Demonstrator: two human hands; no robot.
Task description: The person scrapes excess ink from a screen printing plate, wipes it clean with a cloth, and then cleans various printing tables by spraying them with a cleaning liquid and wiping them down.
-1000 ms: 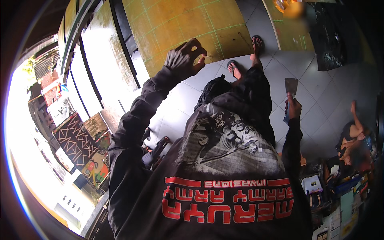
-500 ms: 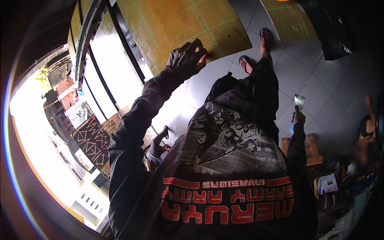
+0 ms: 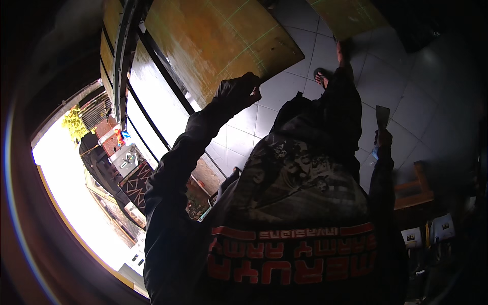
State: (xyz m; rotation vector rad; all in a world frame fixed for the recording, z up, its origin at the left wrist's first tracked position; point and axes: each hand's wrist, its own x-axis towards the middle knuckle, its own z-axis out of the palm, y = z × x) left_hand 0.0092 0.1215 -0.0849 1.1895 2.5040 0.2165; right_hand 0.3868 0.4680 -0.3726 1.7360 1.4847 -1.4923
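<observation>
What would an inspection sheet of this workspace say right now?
Surface: yellow-brown board with green grid lines, finish patchy.
Job's things: flat-bladed scraper, blade pointing away from the person.
Clutter: brown wooden frame and two white packages, lower right.
Grips: right grip closed around the scraper's handle; left grip at the board's near edge, contact unclear.
Cables: nothing seen.
Surroundings: grey tiled floor, second yellow-brown board, bright opening at left.

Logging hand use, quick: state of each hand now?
Left hand: curled near the yellow board; grip cannot be told.
Right hand: closed, holding a scraper.
</observation>
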